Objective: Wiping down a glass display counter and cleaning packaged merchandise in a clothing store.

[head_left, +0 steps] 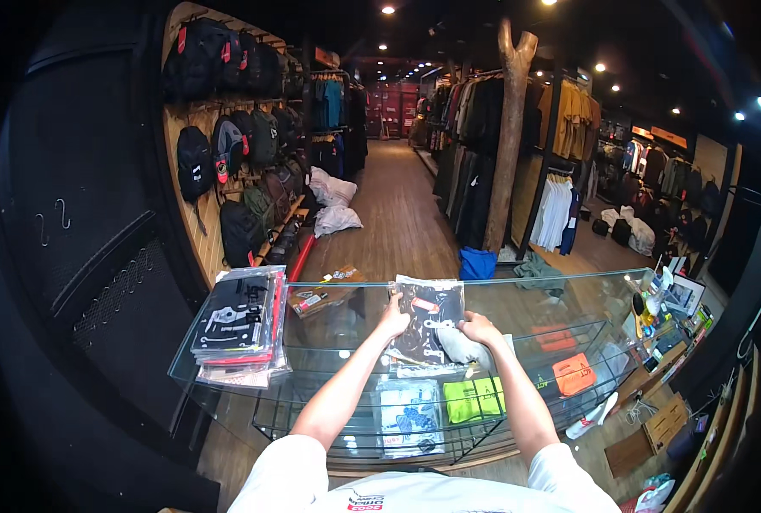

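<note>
Both arms reach forward over a glass counter [517, 299]. Between my hands lies a dark folded T-shirt in a clear plastic bag [421, 329], with a red and white print. My left hand [394, 317] grips the bag's left edge, thumb on top. My right hand [481, 330] holds its right edge, the fingers partly hidden beneath. A grey-white bundle, perhaps cloth [463, 349], shows beside the right hand; whether it lies on or under the glass I cannot tell. To the left stands a stack of bagged folded shirts [231, 329], dark ones on top.
Inside the counter show a bagged white shirt with a blue print [410, 419], a lime-green item [473, 400] and an orange pouch [574, 374]. Small goods and a tablet-like screen [682, 293] crowd the right end. Beyond are backpacks [195, 162], clothes racks and a tree-trunk post [507, 145].
</note>
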`<state>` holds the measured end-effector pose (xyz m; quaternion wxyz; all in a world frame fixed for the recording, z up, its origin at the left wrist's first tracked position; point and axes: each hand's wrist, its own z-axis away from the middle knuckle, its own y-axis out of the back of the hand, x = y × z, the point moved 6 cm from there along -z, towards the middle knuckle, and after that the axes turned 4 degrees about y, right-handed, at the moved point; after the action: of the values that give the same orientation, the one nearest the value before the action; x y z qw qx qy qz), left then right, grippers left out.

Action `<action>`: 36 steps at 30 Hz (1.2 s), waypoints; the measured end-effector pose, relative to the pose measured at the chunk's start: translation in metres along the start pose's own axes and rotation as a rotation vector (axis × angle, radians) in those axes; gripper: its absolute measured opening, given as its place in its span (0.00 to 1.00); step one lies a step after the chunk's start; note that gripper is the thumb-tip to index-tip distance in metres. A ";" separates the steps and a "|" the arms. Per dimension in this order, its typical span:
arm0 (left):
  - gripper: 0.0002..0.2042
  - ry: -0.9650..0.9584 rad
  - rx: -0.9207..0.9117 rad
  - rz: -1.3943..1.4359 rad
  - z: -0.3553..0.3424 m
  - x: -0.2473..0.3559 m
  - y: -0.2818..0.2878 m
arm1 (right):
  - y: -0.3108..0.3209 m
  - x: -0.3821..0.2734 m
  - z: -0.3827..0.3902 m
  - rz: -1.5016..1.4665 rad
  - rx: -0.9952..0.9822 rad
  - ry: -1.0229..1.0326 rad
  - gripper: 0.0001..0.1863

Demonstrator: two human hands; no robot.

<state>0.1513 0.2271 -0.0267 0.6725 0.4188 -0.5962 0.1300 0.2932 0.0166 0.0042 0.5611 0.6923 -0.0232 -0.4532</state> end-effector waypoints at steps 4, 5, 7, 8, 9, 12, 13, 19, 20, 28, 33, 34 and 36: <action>0.46 -0.122 0.075 0.129 -0.017 -0.024 0.002 | -0.018 0.002 -0.033 0.099 0.013 0.081 0.35; 0.49 0.031 -0.025 0.175 -0.020 -0.024 0.001 | -0.025 0.024 -0.056 0.080 0.034 0.133 0.31; 0.50 0.097 -0.106 0.279 -0.006 -0.001 0.003 | -0.021 0.043 -0.068 0.047 0.065 0.173 0.28; 0.49 0.043 -0.084 0.290 -0.010 -0.003 0.008 | -0.021 0.040 -0.072 0.005 0.059 0.205 0.28; 0.48 0.041 -0.116 0.340 -0.019 -0.017 0.015 | -0.020 0.024 -0.072 0.040 0.055 0.217 0.28; 0.39 -0.036 -0.080 0.302 -0.015 -0.007 0.016 | -0.013 0.019 -0.069 0.010 -0.020 0.201 0.30; 0.33 0.027 -0.142 0.287 -0.012 -0.010 0.015 | -0.012 0.008 -0.057 -0.042 -0.013 0.204 0.29; 0.20 -0.041 -0.074 0.318 -0.029 -0.028 0.032 | -0.022 -0.010 -0.058 -0.062 -0.043 0.180 0.32; 0.21 -0.026 -0.095 0.294 -0.027 -0.020 0.024 | -0.019 0.001 -0.059 -0.052 0.000 0.151 0.33; 0.40 0.052 0.078 0.353 0.007 -0.015 0.009 | -0.021 0.025 -0.040 -0.069 0.099 0.142 0.31; 0.20 0.101 0.261 -0.020 0.006 -0.066 0.062 | -0.033 -0.019 -0.017 -0.024 0.071 0.196 0.33; 0.17 0.126 0.158 0.078 0.007 -0.044 0.031 | -0.026 0.007 -0.022 -0.033 0.119 0.174 0.31; 0.18 0.044 -0.077 0.221 0.017 -0.007 -0.004 | -0.017 0.041 -0.034 -0.038 0.179 0.141 0.29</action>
<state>0.1407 0.2146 -0.0354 0.6824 0.3213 -0.6285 0.1896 0.3320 0.0265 -0.0352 0.4888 0.7699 -0.0110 -0.4100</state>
